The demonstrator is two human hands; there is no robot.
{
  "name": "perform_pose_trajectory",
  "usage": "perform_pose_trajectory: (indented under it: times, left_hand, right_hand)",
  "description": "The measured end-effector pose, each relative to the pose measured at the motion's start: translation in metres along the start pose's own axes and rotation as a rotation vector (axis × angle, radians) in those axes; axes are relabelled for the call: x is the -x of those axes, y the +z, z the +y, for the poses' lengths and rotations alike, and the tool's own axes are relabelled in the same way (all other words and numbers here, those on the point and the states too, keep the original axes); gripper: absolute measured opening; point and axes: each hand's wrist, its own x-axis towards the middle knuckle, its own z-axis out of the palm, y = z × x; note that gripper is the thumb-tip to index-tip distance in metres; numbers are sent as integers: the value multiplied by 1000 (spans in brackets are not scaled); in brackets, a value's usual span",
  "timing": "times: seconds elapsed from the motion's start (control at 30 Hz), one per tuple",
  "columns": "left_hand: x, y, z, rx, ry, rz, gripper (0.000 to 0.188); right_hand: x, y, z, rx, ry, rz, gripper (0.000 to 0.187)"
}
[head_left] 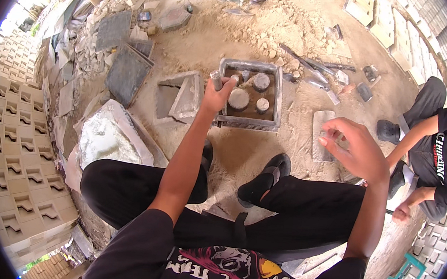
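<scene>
Grey rectangular box (247, 122) lies at 1 o'clock; inside, stubby round plugs (238, 99) of differing widths sit in brown fill, its make-up unclear. Left hand (217, 97) hides part of the box's left edge. Co-worker (432, 143) at 3 o'clock, partly blurred. Left hand closes round a grey cylinder (216, 80); right hand (356, 148), 3 o'clock, loosely curled, narrow thumb-finger gap, beside a pale slab (322, 125).

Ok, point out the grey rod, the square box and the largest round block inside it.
Grey rod (216, 79): head view, the end above the left hand (217, 97).
Square box (249, 121): head view, its near rim.
Largest round block (238, 99): head view, middle of its top.
</scene>
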Motion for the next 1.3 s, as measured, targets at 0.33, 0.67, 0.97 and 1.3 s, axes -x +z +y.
perform_pose_trajectory:
  times: [0.33,0.67,0.97,1.3]
  left_hand:
    - [-14,-12,-15,2,5,-166,34]
    - [-38,-13,69,-189,196,-404,37]
    - [-37,-33,192,-898,118,-560,80]
    - [101,-53,275,-1495,329,-711,44]
  right_hand:
    - [-2,10,-4,-40,-4,2,23]
    - [-157,159,22,-160,-210,188,62]
    - [-234,232,-15,-748,125,860,54]
    - [-260,249,14,-954,125,908,45]
